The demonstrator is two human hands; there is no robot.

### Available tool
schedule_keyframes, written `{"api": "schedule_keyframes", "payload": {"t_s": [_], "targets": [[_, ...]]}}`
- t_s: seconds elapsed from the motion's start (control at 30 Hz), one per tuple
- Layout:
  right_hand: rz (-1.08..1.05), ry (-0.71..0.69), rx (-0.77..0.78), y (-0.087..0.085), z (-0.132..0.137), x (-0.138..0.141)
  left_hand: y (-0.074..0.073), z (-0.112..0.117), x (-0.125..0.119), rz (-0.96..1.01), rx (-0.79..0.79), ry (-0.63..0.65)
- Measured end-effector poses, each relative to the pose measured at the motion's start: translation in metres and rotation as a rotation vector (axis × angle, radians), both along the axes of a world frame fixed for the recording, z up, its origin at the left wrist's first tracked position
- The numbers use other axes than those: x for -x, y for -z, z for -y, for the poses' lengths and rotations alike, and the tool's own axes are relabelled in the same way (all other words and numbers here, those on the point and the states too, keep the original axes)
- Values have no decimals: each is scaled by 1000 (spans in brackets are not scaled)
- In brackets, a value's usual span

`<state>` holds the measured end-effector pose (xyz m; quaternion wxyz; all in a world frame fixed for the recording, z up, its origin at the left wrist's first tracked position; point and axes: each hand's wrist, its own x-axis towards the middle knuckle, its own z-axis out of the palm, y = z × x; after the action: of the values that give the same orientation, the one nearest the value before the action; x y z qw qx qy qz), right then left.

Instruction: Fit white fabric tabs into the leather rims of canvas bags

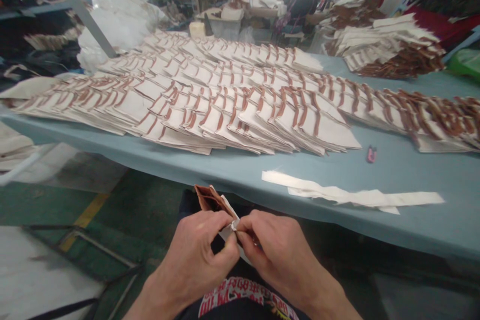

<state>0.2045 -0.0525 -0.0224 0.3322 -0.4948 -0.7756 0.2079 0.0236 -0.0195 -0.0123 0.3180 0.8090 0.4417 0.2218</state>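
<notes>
Both my hands are low in the picture, over my lap, in front of the table's near edge. My left hand (197, 255) is closed around a small stack of brown and white pieces (210, 199) that sticks up behind my fingers. My right hand (275, 252) pinches the white edge of the same stack (229, 230) between thumb and forefinger, right against my left thumb. What lies under my palms is hidden.
A light blue table (412, 180) carries long overlapping rows of cream pieces with brown straps (232, 105). White strips (348, 194) and a small pink object (371, 154) lie near the front edge. More stacks (390, 45) sit far right. A person (303, 2) works at the back.
</notes>
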Motion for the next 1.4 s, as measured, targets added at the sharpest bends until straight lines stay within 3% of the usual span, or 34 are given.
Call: {"api": "schedule_keyframes", "payload": {"t_s": [0.17,0.27,0.53,0.7,0.77,1.03,1.23,1.4], "targets": [[-276,151,367,12,1,0,6,-3,-3,206,310,-39],[-381,161,503,15,2,-1,10,-5,-2,278,453,-15],[-410,139,568,9,1,3,9,-4,0,245,432,-43],[-599,112,687,15,3,4,9,-6,0,323,572,-50],[-574,121,669,17,4,4,10,-7,0,321,623,-42],[-152,153,318,20,10,7,19,-7,2,222,649,27],[-175,305,353,33,20,14,37,2,3,287,692,-18],[-180,333,436,37,25,19,43,7,-3,321,645,-107]]}}
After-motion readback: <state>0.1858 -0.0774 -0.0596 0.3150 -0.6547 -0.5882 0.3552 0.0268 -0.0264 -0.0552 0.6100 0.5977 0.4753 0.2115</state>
